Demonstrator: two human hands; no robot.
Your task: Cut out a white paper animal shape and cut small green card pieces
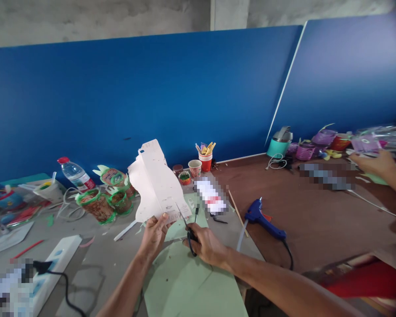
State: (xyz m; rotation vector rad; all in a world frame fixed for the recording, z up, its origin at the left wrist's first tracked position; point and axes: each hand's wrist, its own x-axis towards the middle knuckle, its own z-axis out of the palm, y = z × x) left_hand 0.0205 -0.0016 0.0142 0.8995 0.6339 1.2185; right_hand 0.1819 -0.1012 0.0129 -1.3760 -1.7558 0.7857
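My left hand (155, 235) pinches the lower edge of a large white paper cutout (156, 180) with wavy sides and small pencil drawings near the bottom. The sheet stands tilted up, away from me. Black-handled scissors (192, 241) are in my right hand (206, 244), fingers wrapped round the handles. Their blades point up and left, at the paper's lower right part; I cannot tell whether they touch it. Below both hands lies a sheet of pale green paper (191, 281). A black pen (197, 212) lies just beyond the scissors.
A blue glue gun (264, 219) lies right of my hands, beside a wooden stick (238, 213). Decorated cups (97, 206) and a water bottle (76, 175) stand left. A power strip (57, 268) is at lower left. Another person's hand (376, 164) holds purple paper (366, 143) at far right.
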